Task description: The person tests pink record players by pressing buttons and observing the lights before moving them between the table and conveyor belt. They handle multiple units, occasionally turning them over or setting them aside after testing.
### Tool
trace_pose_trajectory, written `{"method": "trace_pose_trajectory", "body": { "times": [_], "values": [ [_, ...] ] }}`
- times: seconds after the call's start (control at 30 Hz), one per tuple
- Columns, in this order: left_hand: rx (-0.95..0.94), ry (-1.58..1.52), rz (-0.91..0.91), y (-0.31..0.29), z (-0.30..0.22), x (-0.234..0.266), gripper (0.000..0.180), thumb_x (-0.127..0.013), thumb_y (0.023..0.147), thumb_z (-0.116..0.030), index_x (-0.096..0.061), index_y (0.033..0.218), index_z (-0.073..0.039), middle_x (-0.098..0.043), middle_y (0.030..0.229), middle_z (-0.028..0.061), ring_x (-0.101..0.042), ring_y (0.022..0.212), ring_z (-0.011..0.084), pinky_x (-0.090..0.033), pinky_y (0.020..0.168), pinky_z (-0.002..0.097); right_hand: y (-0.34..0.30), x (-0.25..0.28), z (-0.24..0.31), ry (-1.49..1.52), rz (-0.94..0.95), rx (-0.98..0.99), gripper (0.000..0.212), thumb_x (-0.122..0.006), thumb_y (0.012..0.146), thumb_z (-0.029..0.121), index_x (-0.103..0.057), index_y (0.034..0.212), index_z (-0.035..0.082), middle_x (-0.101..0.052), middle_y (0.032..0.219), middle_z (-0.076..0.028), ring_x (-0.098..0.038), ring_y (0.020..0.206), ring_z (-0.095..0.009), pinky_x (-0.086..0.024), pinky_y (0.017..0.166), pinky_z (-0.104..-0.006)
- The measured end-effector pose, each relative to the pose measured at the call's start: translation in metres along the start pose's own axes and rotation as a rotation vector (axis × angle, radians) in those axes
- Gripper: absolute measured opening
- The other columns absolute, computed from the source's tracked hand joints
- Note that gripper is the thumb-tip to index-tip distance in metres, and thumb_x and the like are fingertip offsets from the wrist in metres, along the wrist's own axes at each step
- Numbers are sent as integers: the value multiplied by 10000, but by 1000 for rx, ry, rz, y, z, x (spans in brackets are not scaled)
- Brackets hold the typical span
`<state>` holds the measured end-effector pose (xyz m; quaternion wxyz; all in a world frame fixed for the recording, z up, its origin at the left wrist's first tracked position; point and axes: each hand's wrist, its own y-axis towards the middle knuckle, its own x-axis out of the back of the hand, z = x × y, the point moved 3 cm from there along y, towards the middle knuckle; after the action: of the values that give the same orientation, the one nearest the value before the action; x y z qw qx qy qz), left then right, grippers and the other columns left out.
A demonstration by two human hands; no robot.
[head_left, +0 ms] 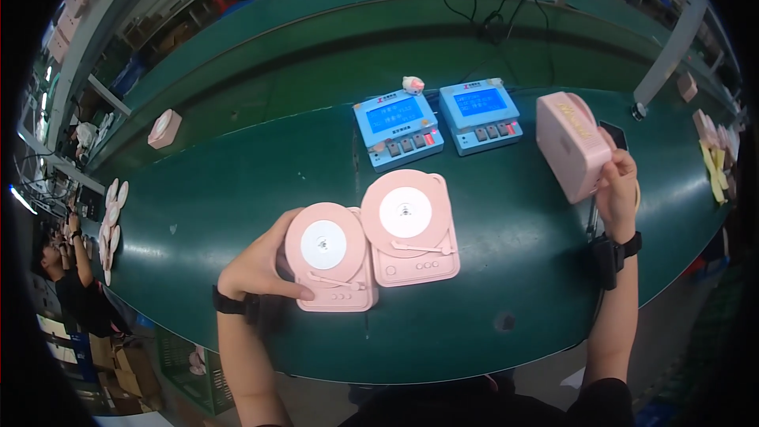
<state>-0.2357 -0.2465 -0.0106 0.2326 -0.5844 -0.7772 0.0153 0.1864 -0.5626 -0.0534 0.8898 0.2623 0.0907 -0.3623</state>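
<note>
Two pink toy record players, each with a round platter, white centre label and small tone arm, lie face up side by side on the green table (443,324). My left hand (265,261) grips the left record player (332,257), thumb over its lower front corner and fingers along its far side. Touching it on the right is the second record player (407,225), which no hand touches. At the right, my right hand (621,190) holds a third pink record player (571,150) stood on edge and tilted, its side with raised lettering showing. That hand's fingers are partly hidden behind it.
Two blue testers, a left one (399,134) and a right one (481,117), with lit screens and buttons stand beyond the record players. Another pink unit (164,128) sits far left, near stacked pink parts (113,221). A co-worker (79,292) is at the left edge.
</note>
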Motion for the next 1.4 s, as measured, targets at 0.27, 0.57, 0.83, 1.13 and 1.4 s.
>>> {"method": "trace_pose_trajectory", "body": {
  "times": [0.27, 0.57, 0.83, 1.13, 1.4],
  "values": [
    [-18, 10, -47, 14, -15, -33, 1100, -930, 513, -217, -339, 1419, -21, -536, 1232, 69, -543, 963, 125, -464, 725, 236, 8, 18, 0, -114, -134, 11, 460, -673, 885, 116, -497, 1306, 61, -507, 1324, -119, -479, 1227, -204, -379, 1042, -325],
    [-159, -202, -114, 21, 0, -52, 1082, -925, 520, -224, -352, 1413, -17, -559, 1161, 46, -485, 772, 43, -377, 576, 171, -1, -51, 12, -1294, 26, 295, 636, -703, 816, 95, -427, 1387, 46, -413, 1422, -160, -457, 1271, -295, -349, 1081, -376],
    [-108, -356, -70, 22, -9, -57, 1106, -909, 519, -39, -298, 1441, -36, -481, 1258, 21, -490, 1058, 84, -433, 811, 204, 15, -64, 14, -1437, -139, 239, 603, -763, 755, 152, -485, 1279, 45, -549, 1239, -214, -557, 1118, -380, -459, 941, -388],
    [-67, -231, -79, 19, -16, -53, 1066, -920, 546, -165, -332, 1421, -8, -530, 1249, 83, -532, 1106, 156, -441, 911, 274, 135, 15, 3, -1668, -259, 112, 558, -748, 772, 199, -494, 1260, 104, -625, 1144, -197, -611, 1030, -394, -509, 829, -455],
    [-100, -1, -71, 17, -12, -48, 1072, -912, 545, -317, -355, 1419, -44, -589, 977, 46, -464, 676, 85, -370, 569, 224, 219, 95, -24, -1709, -164, -97, 743, -747, 776, 225, -382, 1421, 165, -619, 1178, -224, -609, 1056, -402, -503, 880, -450]
  ]
}}
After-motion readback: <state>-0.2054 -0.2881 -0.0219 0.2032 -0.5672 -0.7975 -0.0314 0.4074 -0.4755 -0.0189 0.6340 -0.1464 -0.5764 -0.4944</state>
